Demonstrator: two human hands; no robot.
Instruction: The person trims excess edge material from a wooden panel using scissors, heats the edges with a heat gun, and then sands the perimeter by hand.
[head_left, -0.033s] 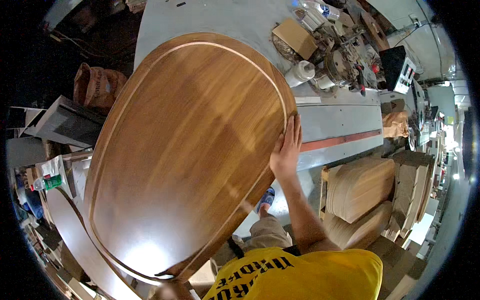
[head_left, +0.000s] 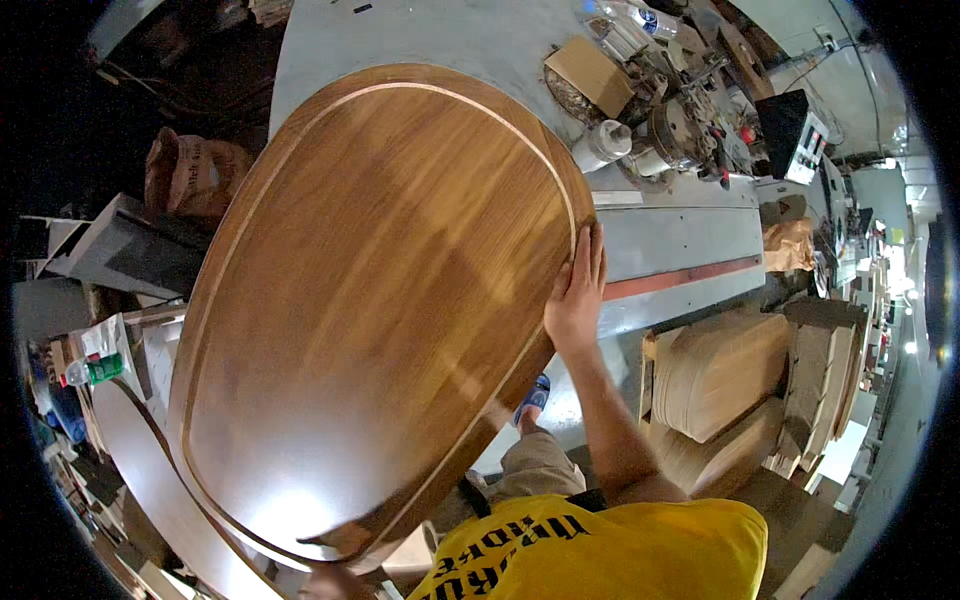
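A large oval wooden tabletop (head_left: pixel 370 290) with a pale inlaid line near its rim fills the middle, its glossy surface catching light at the near left. My right hand (head_left: pixel 577 300) lies against its right edge, fingers stretched out along the rim and the thumb on the top face. At the near end, low in the picture, my left hand (head_left: pixel 338 580) is at the tabletop's edge, blurred and partly cut off. A small dark shape with a pale strip shows on the wood by it; I cannot make out what it is.
Under the tabletop stands a grey worktable (head_left: pixel 680 235). A white bottle (head_left: pixel 602 145), cardboard and cluttered tools lie at its far right. Stacked wooden panels (head_left: pixel 720 375) stand at right. At left are a paper sack (head_left: pixel 195 170), a green-labelled bottle (head_left: pixel 95 370) and another curved panel (head_left: pixel 150 455).
My left hand and the dark shape by it have shifted slightly at the near end. My right hand stays on the edge, and the tabletop is almost unmoved.
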